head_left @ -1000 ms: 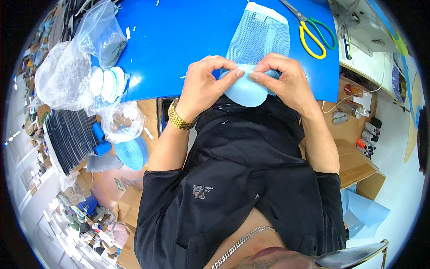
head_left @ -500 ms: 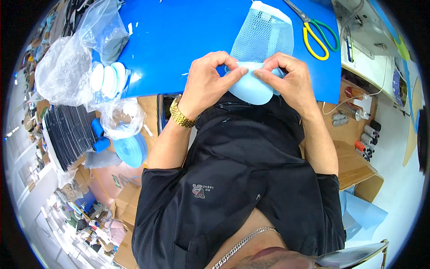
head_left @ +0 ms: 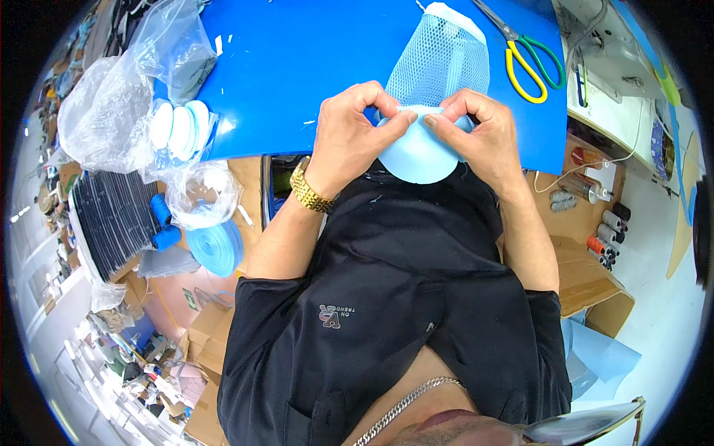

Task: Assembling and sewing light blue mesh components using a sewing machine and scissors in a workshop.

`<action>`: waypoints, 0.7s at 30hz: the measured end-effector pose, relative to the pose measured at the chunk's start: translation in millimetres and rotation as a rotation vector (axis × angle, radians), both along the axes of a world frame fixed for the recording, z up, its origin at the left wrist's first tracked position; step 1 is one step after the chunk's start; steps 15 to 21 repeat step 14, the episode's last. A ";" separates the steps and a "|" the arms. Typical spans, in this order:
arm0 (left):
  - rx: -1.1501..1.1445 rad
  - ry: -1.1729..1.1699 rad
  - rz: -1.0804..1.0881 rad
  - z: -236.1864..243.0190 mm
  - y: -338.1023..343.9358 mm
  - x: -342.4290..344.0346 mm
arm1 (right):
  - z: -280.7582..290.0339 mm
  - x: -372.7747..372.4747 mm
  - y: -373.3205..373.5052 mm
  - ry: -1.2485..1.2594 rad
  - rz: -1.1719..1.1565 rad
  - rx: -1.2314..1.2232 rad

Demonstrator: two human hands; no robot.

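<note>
A light blue mesh cap [head_left: 439,67] lies at the table's near edge, its netted part stretching away from me to a white band at the far end. The smooth rounded brim [head_left: 420,157] hangs toward my lap. My left hand [head_left: 357,132] pinches the seam between brim and mesh with thumb and forefinger. Close beside it, my right hand [head_left: 482,135] pinches the same seam, thumb on top. The thumb tips are a small gap apart. Fingers under the fabric are hidden.
Scissors [head_left: 526,68] with green and yellow handles lie right of the cap on the blue table [head_left: 297,67]. Clear plastic bags [head_left: 104,115] and white and pale blue discs [head_left: 181,128] sit at left. Thread spools [head_left: 611,234] and a cardboard box [head_left: 587,275] are at right.
The brim has turned flatter toward me and hangs slightly lower, showing a rounder face. Both hands keep their pinch on the seam, barely shifted.
</note>
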State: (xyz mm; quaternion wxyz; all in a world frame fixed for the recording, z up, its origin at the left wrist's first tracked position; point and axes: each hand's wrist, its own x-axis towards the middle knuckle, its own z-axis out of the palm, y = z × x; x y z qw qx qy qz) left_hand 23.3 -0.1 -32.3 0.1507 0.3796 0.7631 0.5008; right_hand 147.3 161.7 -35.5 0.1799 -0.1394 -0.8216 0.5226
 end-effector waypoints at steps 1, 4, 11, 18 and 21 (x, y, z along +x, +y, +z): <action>0.001 0.000 -0.001 1.1 0.7 -0.3 | 0.9 0.4 -0.2 0.000 -0.001 0.001; 0.055 0.002 -0.013 4.6 4.0 -1.0 | 6.1 0.7 2.0 -0.021 0.001 0.019; 0.071 0.044 -0.149 26.0 4.1 -9.6 | 44.3 -8.2 21.8 -0.209 0.298 0.079; -0.010 0.087 -0.110 34.7 0.6 -13.4 | 50.1 -7.6 21.1 -0.153 0.230 0.078; -0.010 0.087 -0.110 34.7 0.6 -13.4 | 50.1 -7.6 21.1 -0.153 0.230 0.078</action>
